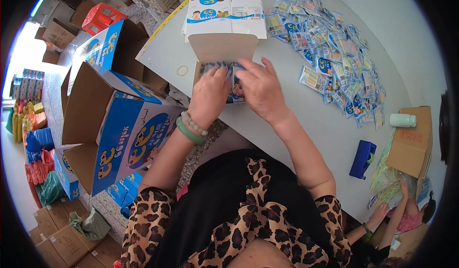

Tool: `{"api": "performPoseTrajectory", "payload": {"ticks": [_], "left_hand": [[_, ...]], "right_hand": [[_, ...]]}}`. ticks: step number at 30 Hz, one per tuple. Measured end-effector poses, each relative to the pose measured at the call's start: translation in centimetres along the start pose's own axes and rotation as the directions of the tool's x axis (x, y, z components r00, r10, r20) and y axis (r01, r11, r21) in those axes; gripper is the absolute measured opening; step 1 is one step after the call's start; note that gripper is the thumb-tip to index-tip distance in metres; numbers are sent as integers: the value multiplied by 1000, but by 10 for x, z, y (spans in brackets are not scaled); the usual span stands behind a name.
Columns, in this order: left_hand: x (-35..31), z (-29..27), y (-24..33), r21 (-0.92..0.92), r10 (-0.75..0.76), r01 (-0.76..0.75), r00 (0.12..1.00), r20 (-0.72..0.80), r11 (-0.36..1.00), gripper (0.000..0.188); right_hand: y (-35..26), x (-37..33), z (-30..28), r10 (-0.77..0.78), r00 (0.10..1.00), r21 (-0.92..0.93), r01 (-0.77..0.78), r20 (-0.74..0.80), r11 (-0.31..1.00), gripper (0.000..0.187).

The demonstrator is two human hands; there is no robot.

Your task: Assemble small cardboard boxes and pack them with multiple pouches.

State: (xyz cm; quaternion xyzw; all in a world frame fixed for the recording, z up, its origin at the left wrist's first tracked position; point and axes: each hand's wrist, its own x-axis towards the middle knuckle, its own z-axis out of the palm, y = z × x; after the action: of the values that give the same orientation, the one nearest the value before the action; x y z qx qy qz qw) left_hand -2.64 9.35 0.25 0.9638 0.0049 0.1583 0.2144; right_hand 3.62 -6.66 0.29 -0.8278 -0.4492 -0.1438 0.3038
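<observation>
Nearest the wearer, the left hand (pixel 212 90), with a green bangle (pixel 190 133) at its wrist, reaches into an open box (pixel 196 75) at the near edge of the white table (pixel 287 117). Its fingers are bent downward among the small packets (pixel 237 92) inside; the tips are hidden, so whether they pinch anything cannot be told. The right hand (pixel 262 90) is over the right part of the same box, fingers partly spread and blurred; no packet is clearly seen in its grasp, and contact cannot be confirmed. The packets lie directly below and between both sets of fingers; neither hand is plainly nearer. The box opening appears to run longer from left to right, though the hands cover much of its near side. To the left, beside the left forearm, a large blue-and-white carton (pixel 143 139) stands with flaps open; to the right is a blue tape dispenser (pixel 362 160). The raised lid (pixel 222 47) rises on the box's far side. A rubber band (pixel 182 70) lies left of the box. Farther out, a heap of loose packets (pixel 330 53) spreads to the right, nearer the right hand and apart from the box. Beyond the lid rest white-and-blue flat boxes (pixel 209 21).
</observation>
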Motion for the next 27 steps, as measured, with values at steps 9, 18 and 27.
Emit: {"api": "performPoseTrajectory", "payload": {"ticks": [9,18,27], "left_hand": [[4,1,4,81,-113,99,976,187,992,24],[19,16,19,39,112,-115,990,82,993,10],[29,34,16,198,419,-470,873,252,860,10]], "right_hand": [[6,-47,-8,463,882,299,-419,-92,857,16],[7,-65,-6,481,873,270,-446,-78,853,14],[16,-95,-4,462,885,140,-451,-54,881,13]]}}
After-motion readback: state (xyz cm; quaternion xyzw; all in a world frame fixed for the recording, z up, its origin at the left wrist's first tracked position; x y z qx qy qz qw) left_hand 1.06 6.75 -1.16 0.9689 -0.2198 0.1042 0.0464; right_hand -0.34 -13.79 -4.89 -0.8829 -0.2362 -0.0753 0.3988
